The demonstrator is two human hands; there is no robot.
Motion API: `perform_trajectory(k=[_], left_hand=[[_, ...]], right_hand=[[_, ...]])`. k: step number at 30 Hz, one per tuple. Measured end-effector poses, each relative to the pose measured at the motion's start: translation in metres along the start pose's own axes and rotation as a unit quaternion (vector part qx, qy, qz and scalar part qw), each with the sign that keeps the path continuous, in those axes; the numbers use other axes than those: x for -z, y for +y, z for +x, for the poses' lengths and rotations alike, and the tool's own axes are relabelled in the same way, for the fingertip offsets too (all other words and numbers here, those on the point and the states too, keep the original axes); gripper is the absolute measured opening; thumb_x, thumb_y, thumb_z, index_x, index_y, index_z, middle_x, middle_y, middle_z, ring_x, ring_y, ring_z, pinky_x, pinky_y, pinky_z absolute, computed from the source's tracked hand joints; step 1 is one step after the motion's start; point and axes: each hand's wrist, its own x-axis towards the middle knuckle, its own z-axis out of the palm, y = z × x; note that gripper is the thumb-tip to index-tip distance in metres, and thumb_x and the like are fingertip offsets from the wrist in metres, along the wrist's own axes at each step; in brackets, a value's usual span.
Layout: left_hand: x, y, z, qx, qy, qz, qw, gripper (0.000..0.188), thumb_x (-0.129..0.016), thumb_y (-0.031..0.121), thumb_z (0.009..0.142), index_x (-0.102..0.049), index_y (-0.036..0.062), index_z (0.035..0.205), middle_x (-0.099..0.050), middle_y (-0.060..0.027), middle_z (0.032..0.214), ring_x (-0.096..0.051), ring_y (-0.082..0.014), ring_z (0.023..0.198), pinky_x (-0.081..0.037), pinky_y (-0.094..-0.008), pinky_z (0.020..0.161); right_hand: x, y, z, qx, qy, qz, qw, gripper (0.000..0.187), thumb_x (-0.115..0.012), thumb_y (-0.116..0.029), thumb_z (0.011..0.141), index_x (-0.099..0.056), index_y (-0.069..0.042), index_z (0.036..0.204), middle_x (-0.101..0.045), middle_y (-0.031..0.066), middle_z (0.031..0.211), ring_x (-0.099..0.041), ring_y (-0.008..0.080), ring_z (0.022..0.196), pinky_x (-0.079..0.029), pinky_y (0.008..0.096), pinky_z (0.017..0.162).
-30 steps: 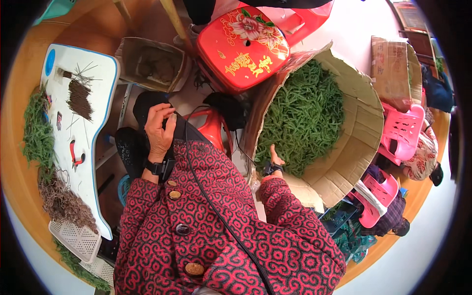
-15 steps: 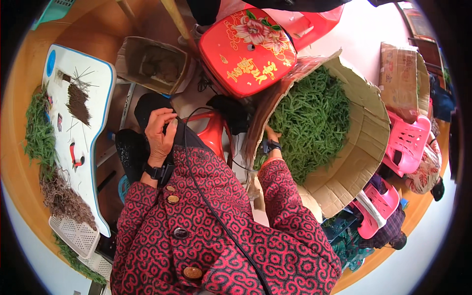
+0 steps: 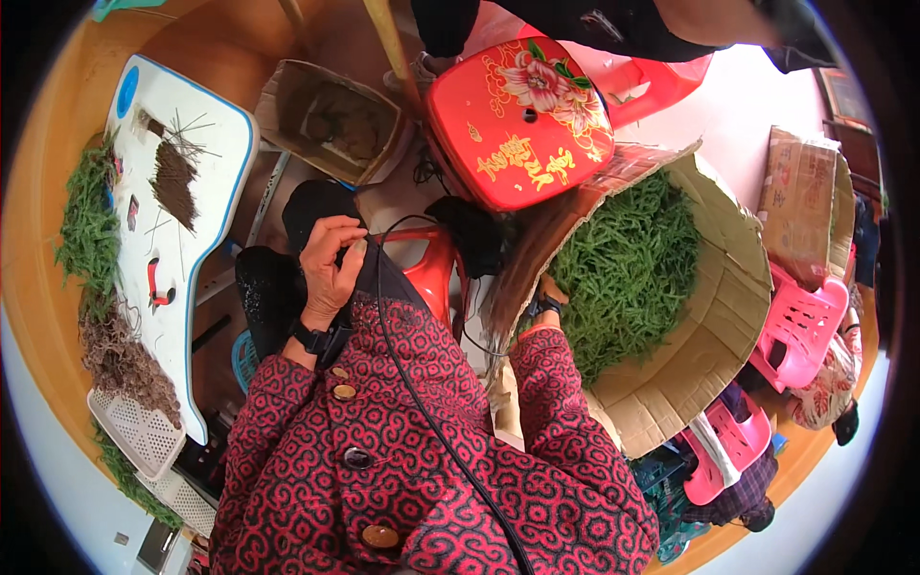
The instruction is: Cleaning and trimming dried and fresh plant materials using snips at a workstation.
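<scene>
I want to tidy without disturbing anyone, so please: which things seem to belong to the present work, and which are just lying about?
Likely part of the work:
- green sprigs, beside the right hand
- big carton holding them
- perhaps pliers and sticks, untouched on the table

Probably just about:
- red stool
- small carton

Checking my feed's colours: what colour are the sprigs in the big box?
The sprigs are green, as the head view shows.

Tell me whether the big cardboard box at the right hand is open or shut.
Open. Nothing covers the mouth of the big cardboard box, and the green sprigs inside show plainly.
</scene>
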Motion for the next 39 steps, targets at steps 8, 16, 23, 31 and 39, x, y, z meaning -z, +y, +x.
perform_trajectory(k=[8,16,23,31,39], left_hand=[[-0.006,0.005,0.006,-0.022,-0.024,0.001,0.999,0.014,-0.063,0.003,0.086,-0.069,-0.0025,0.098,-0.062,-0.0107,0.108,-0.063,-0.0149,0.088,-0.050,-0.0248,0.076],[0.000,0.001,0.002,-0.006,-0.001,0.022,1.000,0.013,-0.064,0.003,0.084,-0.070,-0.0013,0.095,-0.064,-0.0117,0.104,-0.064,-0.0174,0.089,-0.050,-0.0259,0.075],[0.001,0.004,0.006,-0.020,0.021,0.028,0.999,0.013,-0.069,0.003,0.079,-0.069,-0.0002,0.092,-0.066,-0.0133,0.099,-0.066,-0.0227,0.084,-0.052,-0.0296,0.073],[-0.010,0.008,0.008,0.002,0.007,-0.011,1.000,0.013,-0.069,0.002,0.079,-0.069,-0.0012,0.092,-0.066,-0.0141,0.099,-0.066,-0.0223,0.083,-0.052,-0.0292,0.073],[-0.007,0.007,0.007,-0.018,0.014,0.006,1.000,0.012,-0.068,0.002,0.079,-0.069,-0.0006,0.091,-0.065,-0.0140,0.098,-0.066,-0.0225,0.082,-0.052,-0.0289,0.072]], right_hand=[[0.040,-0.016,0.108,0.091,-0.027,0.058,0.994,0.133,-0.087,-0.057,0.062,-0.010,0.003,0.153,-0.021,0.0275,0.156,-0.035,0.0407,0.137,-0.040,0.0455,0.105],[0.015,-0.040,-0.038,0.089,0.159,-0.098,0.978,0.079,-0.070,-0.050,0.081,-0.051,-0.003,0.140,-0.066,0.0226,0.121,-0.064,0.0353,0.110,-0.047,0.0432,0.097],[0.046,-0.041,-0.026,0.019,-0.239,0.107,0.965,0.065,-0.049,-0.040,0.091,-0.046,-0.001,0.143,-0.062,0.0182,0.132,-0.057,0.0381,0.122,-0.039,0.0524,0.105],[0.037,-0.036,0.021,0.125,-0.210,-0.033,0.969,0.057,-0.051,-0.045,0.092,-0.058,-0.005,0.132,-0.063,0.0195,0.130,-0.058,0.0365,0.120,-0.042,0.0462,0.104],[0.060,-0.012,0.060,0.205,-0.175,-0.154,0.951,0.054,-0.053,-0.050,0.093,-0.068,-0.008,0.122,-0.063,0.0206,0.128,-0.059,0.0351,0.119,-0.045,0.0408,0.102]])
